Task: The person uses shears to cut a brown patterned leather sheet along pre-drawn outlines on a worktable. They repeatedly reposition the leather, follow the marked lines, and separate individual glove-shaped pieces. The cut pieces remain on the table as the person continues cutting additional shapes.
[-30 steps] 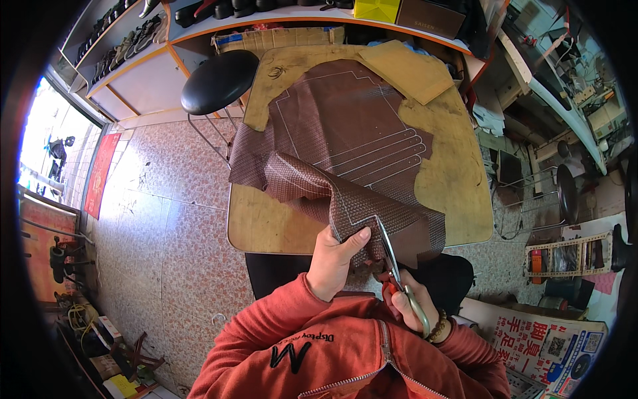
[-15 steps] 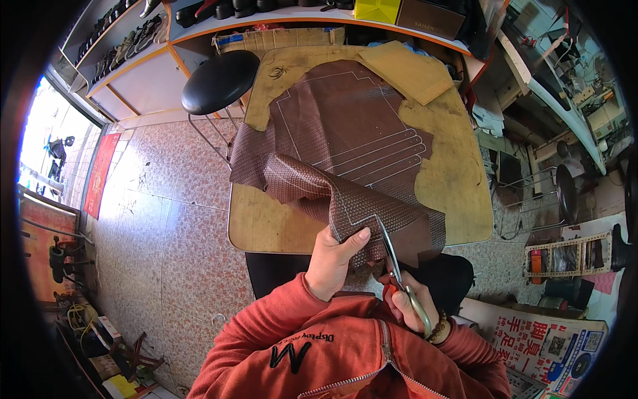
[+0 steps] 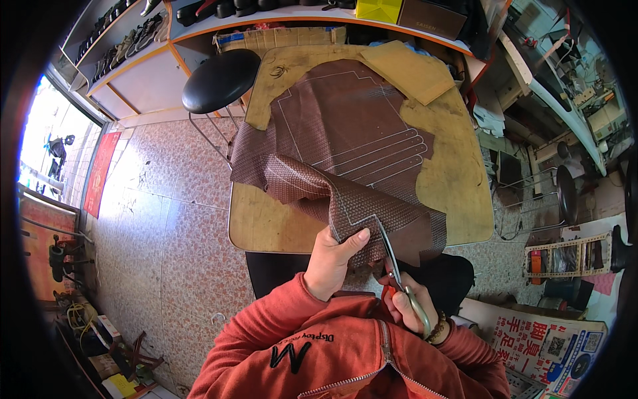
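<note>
A large brown sheet of woven-pattern leather lies over the table, marked with pale outlines and several long finger-like strips. Its near part is folded up and hangs over the front edge. My left hand pinches that near edge, thumb on top beside a stepped pale line. In my right hand is a pair of scissors with a red handle and a pale metal one. The blades point away from me and meet the leather just right of my left thumb.
The wooden table has rounded corners. A tan folded sheet lies at its far right. A black round stool stands at the left. Shoe shelves line the back. A printed carton is at the lower right.
Almost nothing differs. The leather and both hands keep their places, and the scissor blades stay at the same spot on the edge, looking slightly closer together.
</note>
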The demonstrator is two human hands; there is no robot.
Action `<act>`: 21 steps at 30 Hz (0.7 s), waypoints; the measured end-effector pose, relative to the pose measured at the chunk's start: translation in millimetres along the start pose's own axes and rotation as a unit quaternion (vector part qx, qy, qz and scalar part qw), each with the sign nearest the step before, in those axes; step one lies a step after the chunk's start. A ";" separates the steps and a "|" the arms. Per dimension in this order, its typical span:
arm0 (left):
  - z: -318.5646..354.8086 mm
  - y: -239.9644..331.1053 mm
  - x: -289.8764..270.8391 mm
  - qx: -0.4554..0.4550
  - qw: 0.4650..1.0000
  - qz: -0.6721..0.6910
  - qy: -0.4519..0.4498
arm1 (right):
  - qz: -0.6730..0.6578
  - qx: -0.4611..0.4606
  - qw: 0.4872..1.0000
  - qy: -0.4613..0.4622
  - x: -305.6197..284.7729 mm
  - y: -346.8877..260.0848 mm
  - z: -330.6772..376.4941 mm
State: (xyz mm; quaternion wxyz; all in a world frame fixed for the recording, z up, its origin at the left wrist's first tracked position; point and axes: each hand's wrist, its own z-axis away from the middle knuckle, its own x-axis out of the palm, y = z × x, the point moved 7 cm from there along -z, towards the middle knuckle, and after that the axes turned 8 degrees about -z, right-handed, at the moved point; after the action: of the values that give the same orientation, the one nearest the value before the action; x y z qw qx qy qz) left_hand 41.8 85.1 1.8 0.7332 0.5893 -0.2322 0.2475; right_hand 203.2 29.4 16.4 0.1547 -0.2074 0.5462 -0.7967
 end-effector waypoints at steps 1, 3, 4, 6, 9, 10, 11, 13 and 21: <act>-0.2 -0.5 -0.3 -0.002 1.000 0.000 0.000 | 0.005 -0.002 1.000 0.001 0.0 -0.2 -0.3; -0.2 -2.1 -0.5 -0.010 1.000 0.004 -0.005 | 0.008 -0.004 1.000 0.001 0.2 -0.1 -1.0; -0.3 -3.1 -0.6 -0.015 1.000 0.005 -0.007 | 0.006 -0.005 1.000 0.002 0.2 0.0 -1.4; -0.7 -3.3 -1.3 -0.006 1.000 0.003 0.001 | 0.002 -0.005 1.000 0.005 0.2 0.4 -2.3; -1.3 -4.0 -2.2 -0.007 1.000 0.002 0.006 | 0.006 -0.006 1.000 0.006 -0.6 0.4 -2.7; -1.4 -4.3 -2.5 -0.009 1.000 0.002 0.006 | 0.003 -0.002 1.000 0.005 -0.8 0.8 -2.4; -1.2 -5.2 -2.3 -0.013 1.000 -0.005 0.005 | -0.003 0.003 1.000 0.004 -1.1 1.5 -1.9; -0.4 -6.6 -2.3 -0.019 1.000 -0.018 0.004 | -0.019 0.015 1.000 0.004 -1.7 4.0 -1.6; -2.3 8.5 -31.9 -0.068 0.997 -0.029 0.023 | 0.022 0.022 0.996 -0.086 -2.5 -5.2 -5.6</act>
State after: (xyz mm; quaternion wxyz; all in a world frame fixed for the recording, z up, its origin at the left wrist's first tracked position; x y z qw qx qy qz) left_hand 12.0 86.1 -12.5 0.7835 0.5388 -0.2146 0.2230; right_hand 202.5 36.9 19.1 0.2233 -0.2594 0.5181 -0.7838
